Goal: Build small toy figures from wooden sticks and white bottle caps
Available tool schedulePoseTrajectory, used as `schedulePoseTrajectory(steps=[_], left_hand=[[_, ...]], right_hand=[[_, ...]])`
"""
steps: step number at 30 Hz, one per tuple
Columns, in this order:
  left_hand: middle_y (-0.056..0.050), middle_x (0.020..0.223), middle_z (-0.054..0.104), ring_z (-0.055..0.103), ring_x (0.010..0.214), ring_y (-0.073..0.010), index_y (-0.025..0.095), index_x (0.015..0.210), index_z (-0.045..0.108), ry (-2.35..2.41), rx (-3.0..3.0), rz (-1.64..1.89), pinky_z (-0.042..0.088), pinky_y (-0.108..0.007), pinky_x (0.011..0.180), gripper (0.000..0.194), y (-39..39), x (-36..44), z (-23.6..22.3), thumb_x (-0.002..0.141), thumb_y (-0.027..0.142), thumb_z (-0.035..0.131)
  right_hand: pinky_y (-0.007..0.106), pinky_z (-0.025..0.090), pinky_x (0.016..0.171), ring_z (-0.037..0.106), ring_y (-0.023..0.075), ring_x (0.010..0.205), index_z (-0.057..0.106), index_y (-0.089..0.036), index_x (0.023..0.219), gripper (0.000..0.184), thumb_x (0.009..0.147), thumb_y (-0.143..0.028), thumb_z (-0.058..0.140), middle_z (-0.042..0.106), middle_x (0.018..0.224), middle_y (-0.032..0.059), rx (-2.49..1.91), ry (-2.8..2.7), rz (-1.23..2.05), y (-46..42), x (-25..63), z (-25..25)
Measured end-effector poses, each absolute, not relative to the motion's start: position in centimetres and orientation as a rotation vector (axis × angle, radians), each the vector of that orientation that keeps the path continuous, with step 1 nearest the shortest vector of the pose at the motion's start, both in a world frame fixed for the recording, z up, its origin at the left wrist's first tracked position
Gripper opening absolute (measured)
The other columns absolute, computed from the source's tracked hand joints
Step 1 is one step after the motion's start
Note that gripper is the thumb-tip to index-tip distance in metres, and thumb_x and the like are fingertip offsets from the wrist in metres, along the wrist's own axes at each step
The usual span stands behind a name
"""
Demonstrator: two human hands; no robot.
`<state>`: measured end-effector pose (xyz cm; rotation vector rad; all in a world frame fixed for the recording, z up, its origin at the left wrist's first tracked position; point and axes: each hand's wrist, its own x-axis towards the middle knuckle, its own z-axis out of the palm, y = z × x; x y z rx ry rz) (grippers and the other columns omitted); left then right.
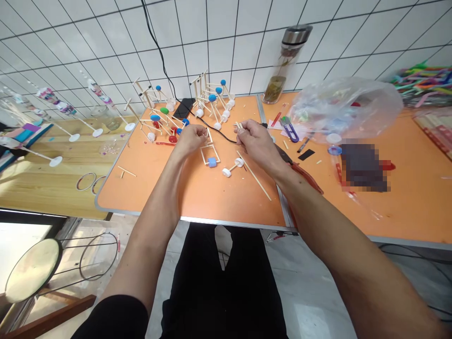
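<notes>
My left hand (193, 140) is closed, its fingertips pinching the upper end of a small wooden stick frame (211, 147). A light-blue cap (212, 162) sits at the frame's lower end. To the right, my right hand (257, 142) is closed on a few short wooden sticks (239, 125), whose tips poke out past the thumb. Between and below both hands lies an axle with two white wheels (233, 167). Beside it, a long thin wooden stick (254, 176) rests on the orange table (219, 197).
Stick models with blue caps (215, 96) stand along the wall, near a black phone (183, 108). Right of my right hand are red-handled pliers (307, 176), purple scissors (290, 130), a glass bottle (282, 66) and a clear plastic bag (342, 110). A black cable (162, 61) crosses behind.
</notes>
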<state>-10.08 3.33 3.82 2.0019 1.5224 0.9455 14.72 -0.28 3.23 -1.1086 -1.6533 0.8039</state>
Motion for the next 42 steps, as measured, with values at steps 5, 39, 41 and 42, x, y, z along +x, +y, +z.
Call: schedulePoseTrajectory(steps=[5,39,41,42], left_hand=[[-0.005,0.084,0.067,0.061,0.088,-0.0257,0.023,0.076,0.070,1.518,2.233,0.984,0.047,-0.040,0.089,0.016,3.0,-8.8,4.4,0.080,0.008,0.067],[-0.011,0.117,0.082,0.078,0.111,-0.0272,0.025,0.126,0.076,1.235,1.631,1.188,0.061,-0.043,0.096,0.034,2.4,-6.9,3.6,0.092,0.024,0.075],[-0.010,0.118,0.083,0.079,0.113,-0.0274,0.026,0.127,0.076,1.187,1.595,1.150,0.062,-0.043,0.095,0.033,2.0,-6.9,4.0,0.094,0.026,0.074],[-0.010,0.119,0.083,0.079,0.114,-0.0273,0.026,0.126,0.077,1.165,1.581,1.139,0.062,-0.043,0.095,0.032,1.9,-6.9,4.2,0.095,0.029,0.074]], right_hand=[[0.036,0.038,0.071,0.056,0.0218,0.079,0.053,-0.026,0.080,0.040,0.103,-0.055,0.070,0.064,0.079,0.0019,-1.163,-1.772,0.598,-0.7,13.7,3.8],[0.036,0.035,0.069,0.047,0.0197,0.073,0.046,-0.026,0.072,0.041,0.099,-0.046,0.070,0.051,0.070,-0.0004,-1.155,-1.816,0.520,-1.4,13.8,3.8],[0.035,0.037,0.070,0.048,0.0198,0.074,0.048,-0.026,0.073,0.040,0.100,-0.044,0.071,0.051,0.071,-0.0005,-1.154,-1.814,0.542,-1.4,13.7,3.8],[0.035,0.038,0.070,0.048,0.0199,0.075,0.049,-0.026,0.074,0.039,0.101,-0.044,0.071,0.051,0.071,-0.0006,-1.158,-1.814,0.549,-1.5,13.7,3.7]])
